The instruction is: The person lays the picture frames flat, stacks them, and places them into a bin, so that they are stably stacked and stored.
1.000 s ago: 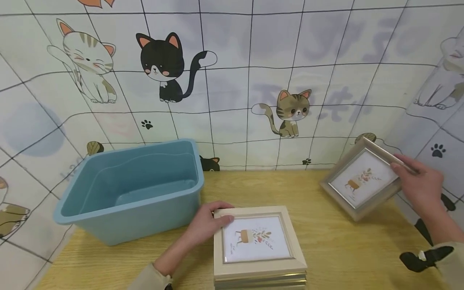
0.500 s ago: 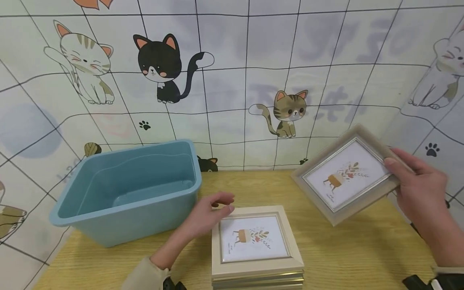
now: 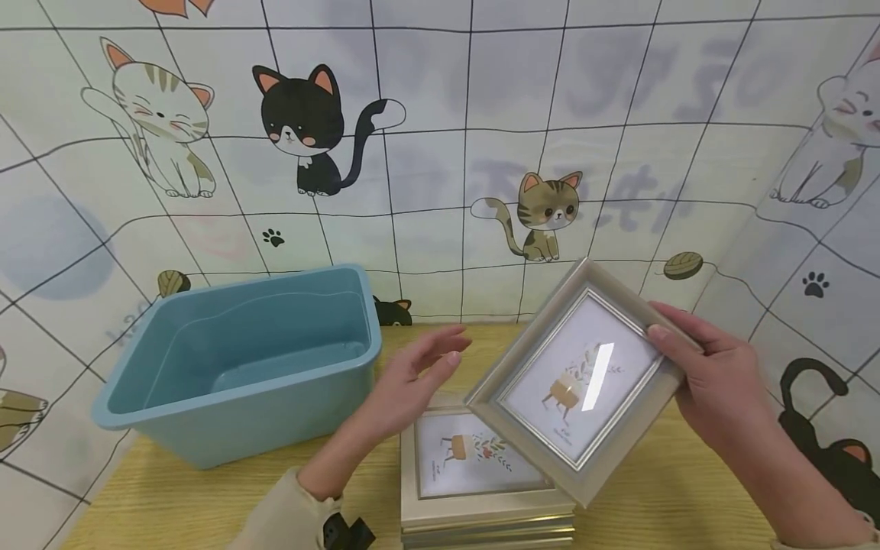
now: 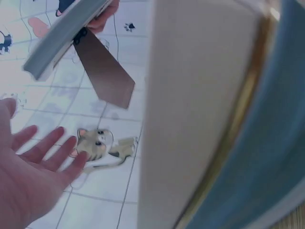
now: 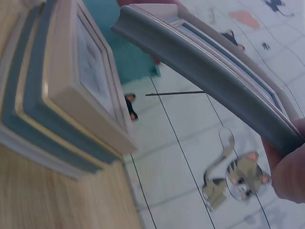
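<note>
A champagne-silver picture frame (image 3: 507, 412) with a flower-pot print is held tilted in the air, gripped at its right corner by my right hand (image 3: 722, 382), thumb on the front. Its lower left part overlaps the stack of picture frames (image 3: 474, 507) in the head view. The top frame of that stack is cream, with a similar print lying sideways. My left hand (image 3: 406, 386) hovers at the stack's back left, fingers spread and apart from the held frame. The left wrist view shows the held frame's brown easel leg (image 4: 107, 76) sticking out behind it.
A blue plastic tub (image 3: 247, 416) stands to the left on the wooden table (image 3: 687, 489). Nothing shows on the visible part of its floor. Behind runs a cat-patterned backdrop (image 3: 426, 168) with a grid of lines.
My right hand has carried the silver picture frame leftward from the right side, up to the stack. My left hand has lifted off the stack's top frame and opened.
</note>
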Action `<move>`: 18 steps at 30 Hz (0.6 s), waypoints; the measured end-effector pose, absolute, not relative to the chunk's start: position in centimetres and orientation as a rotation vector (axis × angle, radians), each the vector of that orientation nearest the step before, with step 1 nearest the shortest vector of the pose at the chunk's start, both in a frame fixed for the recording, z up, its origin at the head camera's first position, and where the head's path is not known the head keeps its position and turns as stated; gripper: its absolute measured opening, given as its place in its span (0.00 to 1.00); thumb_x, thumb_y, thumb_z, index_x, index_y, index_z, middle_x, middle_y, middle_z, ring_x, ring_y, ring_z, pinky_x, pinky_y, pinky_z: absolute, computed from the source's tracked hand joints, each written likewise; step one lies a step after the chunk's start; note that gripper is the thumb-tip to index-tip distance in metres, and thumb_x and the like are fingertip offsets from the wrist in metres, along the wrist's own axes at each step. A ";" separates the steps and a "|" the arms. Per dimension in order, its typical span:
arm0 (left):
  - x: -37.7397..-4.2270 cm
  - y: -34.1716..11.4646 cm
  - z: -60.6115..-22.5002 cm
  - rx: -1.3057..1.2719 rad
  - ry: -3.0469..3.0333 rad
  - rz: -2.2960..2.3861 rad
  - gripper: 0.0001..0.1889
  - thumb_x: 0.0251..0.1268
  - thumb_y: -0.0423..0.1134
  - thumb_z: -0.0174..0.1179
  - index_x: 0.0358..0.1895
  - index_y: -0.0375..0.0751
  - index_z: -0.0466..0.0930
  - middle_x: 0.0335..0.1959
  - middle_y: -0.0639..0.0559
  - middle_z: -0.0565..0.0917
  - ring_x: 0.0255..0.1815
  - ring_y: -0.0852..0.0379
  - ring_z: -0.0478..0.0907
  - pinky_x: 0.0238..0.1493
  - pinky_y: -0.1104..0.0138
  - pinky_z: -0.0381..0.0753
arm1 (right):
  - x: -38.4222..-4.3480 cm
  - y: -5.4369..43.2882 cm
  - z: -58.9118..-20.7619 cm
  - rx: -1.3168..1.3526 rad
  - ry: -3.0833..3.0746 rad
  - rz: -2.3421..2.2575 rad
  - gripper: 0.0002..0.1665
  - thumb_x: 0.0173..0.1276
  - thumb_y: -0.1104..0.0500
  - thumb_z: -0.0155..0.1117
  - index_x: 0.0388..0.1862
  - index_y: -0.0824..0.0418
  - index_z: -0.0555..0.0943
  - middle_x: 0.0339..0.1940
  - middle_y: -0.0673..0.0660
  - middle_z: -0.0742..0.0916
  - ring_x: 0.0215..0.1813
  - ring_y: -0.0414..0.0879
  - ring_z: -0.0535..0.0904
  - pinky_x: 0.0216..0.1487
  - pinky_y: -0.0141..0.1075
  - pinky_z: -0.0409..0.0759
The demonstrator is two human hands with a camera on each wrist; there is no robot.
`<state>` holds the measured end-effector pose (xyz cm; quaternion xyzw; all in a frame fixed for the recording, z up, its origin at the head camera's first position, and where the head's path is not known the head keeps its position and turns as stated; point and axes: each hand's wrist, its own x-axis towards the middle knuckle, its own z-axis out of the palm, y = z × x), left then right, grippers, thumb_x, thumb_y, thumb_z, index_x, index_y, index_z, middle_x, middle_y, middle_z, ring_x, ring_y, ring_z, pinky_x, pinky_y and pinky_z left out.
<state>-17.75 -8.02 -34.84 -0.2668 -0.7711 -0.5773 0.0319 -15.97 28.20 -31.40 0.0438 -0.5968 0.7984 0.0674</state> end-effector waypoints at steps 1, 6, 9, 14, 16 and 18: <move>-17.5 -7.9 -34.6 -0.854 -2.318 -1.808 0.22 0.81 0.41 0.53 0.74 0.44 0.71 0.65 0.45 0.81 0.66 0.47 0.77 0.64 0.53 0.76 | -15.8 27.6 -31.5 0.158 -1.802 2.409 0.25 0.75 0.69 0.62 0.69 0.56 0.81 0.65 0.51 0.74 0.55 0.39 0.81 0.50 0.31 0.82; -16.6 -7.4 -34.0 -1.018 -2.039 -1.928 0.22 0.81 0.34 0.52 0.73 0.36 0.70 0.63 0.39 0.81 0.66 0.45 0.77 0.63 0.54 0.77 | -14.6 24.5 -32.0 0.226 -1.853 2.408 0.22 0.75 0.70 0.62 0.64 0.57 0.85 0.60 0.51 0.81 0.50 0.42 0.84 0.48 0.35 0.84; -16.4 -7.3 -33.9 -1.115 -1.957 -1.986 0.23 0.81 0.36 0.52 0.74 0.34 0.67 0.65 0.37 0.79 0.67 0.44 0.75 0.63 0.51 0.77 | -14.1 23.0 -32.3 0.217 -1.869 2.421 0.20 0.75 0.70 0.62 0.60 0.55 0.87 0.55 0.51 0.86 0.47 0.44 0.86 0.46 0.36 0.85; -16.2 -7.6 -33.8 -1.189 -1.976 -2.063 0.29 0.82 0.44 0.52 0.79 0.37 0.60 0.70 0.36 0.74 0.68 0.41 0.74 0.58 0.52 0.80 | -13.5 21.0 -32.9 0.222 -1.884 2.408 0.20 0.74 0.72 0.61 0.57 0.54 0.89 0.51 0.53 0.88 0.44 0.45 0.87 0.42 0.36 0.86; -16.1 -7.7 -33.7 -1.204 -1.997 -2.085 0.31 0.81 0.45 0.52 0.81 0.40 0.57 0.72 0.36 0.72 0.66 0.40 0.75 0.54 0.53 0.83 | -13.4 20.4 -33.0 0.243 -1.884 2.400 0.21 0.74 0.73 0.60 0.57 0.55 0.88 0.51 0.54 0.88 0.43 0.45 0.87 0.42 0.36 0.86; -16.1 -7.8 -33.6 -1.224 -2.004 -2.121 0.33 0.81 0.46 0.53 0.82 0.43 0.55 0.73 0.36 0.70 0.64 0.39 0.76 0.49 0.52 0.85 | -13.4 19.9 -33.1 0.250 -1.894 2.398 0.21 0.74 0.72 0.61 0.57 0.55 0.88 0.52 0.54 0.88 0.43 0.45 0.87 0.42 0.37 0.86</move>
